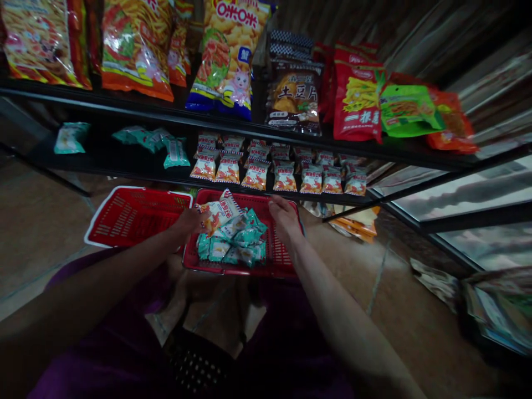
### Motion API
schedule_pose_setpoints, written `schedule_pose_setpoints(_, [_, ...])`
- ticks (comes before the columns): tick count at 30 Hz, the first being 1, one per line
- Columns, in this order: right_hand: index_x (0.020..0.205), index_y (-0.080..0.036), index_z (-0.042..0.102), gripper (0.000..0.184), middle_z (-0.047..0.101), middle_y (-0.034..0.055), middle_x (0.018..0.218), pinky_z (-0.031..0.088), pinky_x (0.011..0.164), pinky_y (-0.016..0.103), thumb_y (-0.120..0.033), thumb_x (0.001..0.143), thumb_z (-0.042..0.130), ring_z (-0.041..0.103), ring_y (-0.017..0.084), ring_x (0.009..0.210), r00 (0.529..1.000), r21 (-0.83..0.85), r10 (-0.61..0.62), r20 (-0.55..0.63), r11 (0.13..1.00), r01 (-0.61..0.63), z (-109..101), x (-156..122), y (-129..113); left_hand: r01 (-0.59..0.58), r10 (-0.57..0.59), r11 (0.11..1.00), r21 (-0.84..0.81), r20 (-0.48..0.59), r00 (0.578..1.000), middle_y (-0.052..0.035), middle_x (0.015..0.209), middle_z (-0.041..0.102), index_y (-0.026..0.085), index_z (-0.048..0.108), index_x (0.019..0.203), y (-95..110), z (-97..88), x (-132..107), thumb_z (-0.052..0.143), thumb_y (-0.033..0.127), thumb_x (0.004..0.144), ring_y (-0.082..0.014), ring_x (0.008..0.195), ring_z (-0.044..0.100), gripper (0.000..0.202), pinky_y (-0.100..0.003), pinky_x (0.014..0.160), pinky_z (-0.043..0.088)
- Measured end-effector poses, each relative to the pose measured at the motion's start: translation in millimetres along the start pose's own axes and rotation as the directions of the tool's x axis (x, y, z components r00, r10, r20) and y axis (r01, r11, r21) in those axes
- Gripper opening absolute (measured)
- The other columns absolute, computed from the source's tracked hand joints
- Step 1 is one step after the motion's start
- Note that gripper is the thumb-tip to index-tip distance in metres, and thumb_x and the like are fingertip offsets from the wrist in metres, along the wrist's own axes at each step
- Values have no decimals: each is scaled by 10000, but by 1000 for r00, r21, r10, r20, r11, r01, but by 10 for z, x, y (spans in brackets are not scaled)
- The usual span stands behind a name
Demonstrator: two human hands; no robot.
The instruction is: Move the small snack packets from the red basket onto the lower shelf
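Observation:
A red plastic basket [282,257] rests on my lap and holds several small teal snack packets [239,241]. My left hand [192,220] is at the basket's left rim, fingers closed round a few small white-and-red snack packets [220,211]. My right hand [283,216] lies over the basket's far right rim with its fingers curled down; whether it holds anything is hidden.
A second red basket [133,215] sits to the left with nothing showing in it. The black shelf [137,172] ahead carries rows of white-and-red packets [282,176] and loose teal packets [155,141]. Big snack bags [226,55] stand on the shelf above. Tiled floor lies below.

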State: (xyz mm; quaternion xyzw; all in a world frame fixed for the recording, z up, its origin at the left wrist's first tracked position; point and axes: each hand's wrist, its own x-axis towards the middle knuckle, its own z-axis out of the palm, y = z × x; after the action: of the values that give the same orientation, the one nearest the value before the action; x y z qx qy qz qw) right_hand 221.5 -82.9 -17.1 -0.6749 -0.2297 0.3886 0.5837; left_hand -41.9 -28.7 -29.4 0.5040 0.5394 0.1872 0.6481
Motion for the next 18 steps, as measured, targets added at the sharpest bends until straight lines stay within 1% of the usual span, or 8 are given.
schedule_pose_setpoints(2, [801,-232,636,213,661,-32,773,480,780,273,-228,603,715,611,135,789,990,88,139,31,986,-141,-7,-50,19,57,-56,994,-97,12,998,-47,777,642,174,629,810,20,68,-108,644,244,766,-183,748,655,84,-289,656,549])
schedule_pose_setpoints(3, [747,-230,627,189,647,-44,723,481,751,257,-207,588,727,604,123,747,976,113,209,60,970,-215,19,-90,43,100,-104,969,-225,-8,995,-53,799,651,161,626,828,24,124,-161,657,252,763,-183,755,659,117,-297,669,557])
schedule_pose_setpoints(5, [687,-220,619,169,635,-51,678,481,701,241,-199,580,747,589,107,685,939,120,320,128,935,-335,117,-177,97,116,-128,946,-302,-20,992,-62,813,670,138,619,857,25,252,-254,647,274,785,-162,713,656,157,-288,650,559])
schedule_pose_setpoints(7, [713,-212,640,163,653,-33,696,490,657,265,-259,608,757,587,116,654,906,91,379,186,912,-400,237,-242,138,165,-169,897,-410,26,985,-80,810,688,111,628,856,18,355,-324,679,244,766,-163,686,657,168,-282,618,551])
schedule_pose_setpoints(9, [754,-213,659,182,674,-26,736,504,646,286,-292,629,764,590,122,650,859,44,431,277,887,-459,334,-262,148,216,-223,873,-438,36,974,-80,768,691,100,626,821,10,397,-363,689,214,758,-161,646,653,145,-276,588,541])
schedule_pose_setpoints(13, [703,-190,668,169,683,-22,702,502,630,234,-174,593,796,603,106,653,814,-15,455,361,875,-483,409,-189,103,242,-250,863,-445,41,967,-71,757,697,107,618,855,52,275,-332,665,182,768,-160,647,657,125,-279,609,537])
schedule_pose_setpoints(16, [710,-179,687,174,702,-12,727,501,628,198,-138,582,798,623,100,682,800,-6,424,425,885,-466,428,-130,63,172,-191,897,-407,-6,982,-44,733,681,126,613,846,137,87,-232,663,202,754,-147,644,642,130,-254,584,509])
schedule_pose_setpoints(18, [737,-184,694,197,715,-10,775,517,655,206,-143,579,804,638,107,720,794,15,393,463,893,-450,454,-116,42,79,-107,929,-362,-57,993,-13,640,631,135,587,726,196,-28,-153,664,237,742,-121,584,598,129,-227,550,471])
